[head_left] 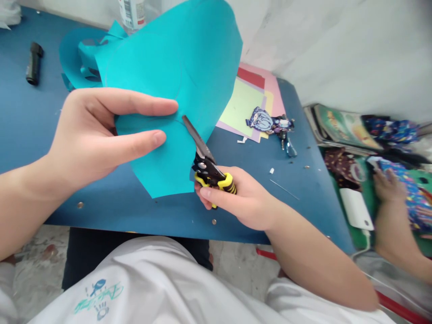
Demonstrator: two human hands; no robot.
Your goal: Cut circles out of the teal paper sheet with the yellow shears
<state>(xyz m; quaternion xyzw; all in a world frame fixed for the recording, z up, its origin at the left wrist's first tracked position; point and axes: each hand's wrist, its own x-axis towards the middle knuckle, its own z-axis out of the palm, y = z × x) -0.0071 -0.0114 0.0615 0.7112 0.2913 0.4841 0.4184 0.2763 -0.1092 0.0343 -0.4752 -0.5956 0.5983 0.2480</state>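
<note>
A large teal sheet of paper with faint drawn curved lines is held up over the blue table. My left hand pinches its left part between thumb and fingers, the other fingers hidden behind it. In my right hand are black and yellow scissors, their blades at the sheet's lower right edge and pointing up and left. The blades look nearly closed, the tip just right of my left fingertips. Curled teal scraps lie behind the sheet at the left.
On the blue table lie a black cylinder, coloured papers, a character charm and a thin needle-like rod. A bottle stands behind. Rightward, another person's hand rests near a white power bank.
</note>
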